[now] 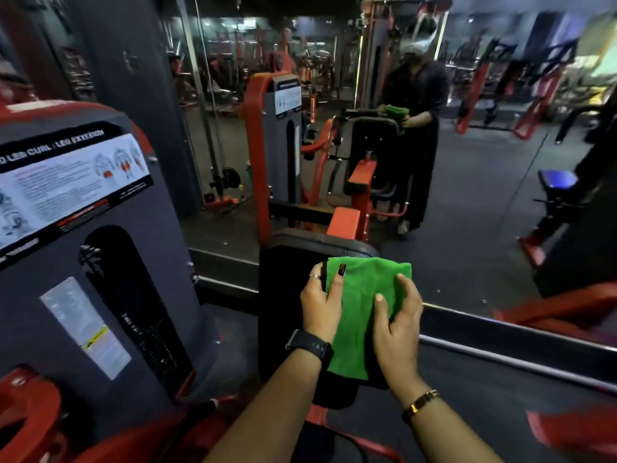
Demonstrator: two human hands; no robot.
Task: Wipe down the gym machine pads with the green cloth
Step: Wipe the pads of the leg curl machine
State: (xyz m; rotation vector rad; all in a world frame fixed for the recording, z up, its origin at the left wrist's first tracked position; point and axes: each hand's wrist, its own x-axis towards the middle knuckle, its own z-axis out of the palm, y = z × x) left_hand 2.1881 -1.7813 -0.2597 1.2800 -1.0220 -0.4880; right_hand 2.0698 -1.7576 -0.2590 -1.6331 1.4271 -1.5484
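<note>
A folded green cloth [360, 295] lies over the upper part of a black back pad [283, 295] of a red and grey gym machine. My left hand [322, 302] grips the cloth's left edge, with a black watch on that wrist. My right hand [397, 315] presses on the cloth's right side, fingers spread over it, a gold bracelet on the wrist. The cloth hangs down the pad's front between both hands. The lower part of the pad is hidden behind my arms.
The grey weight-stack housing [110, 262] with an instruction label stands close on the left. A wall mirror [467, 195] straight ahead reflects the machine, a person holding the cloth, and other red machines. A metal rail [517, 342] runs along the mirror's base.
</note>
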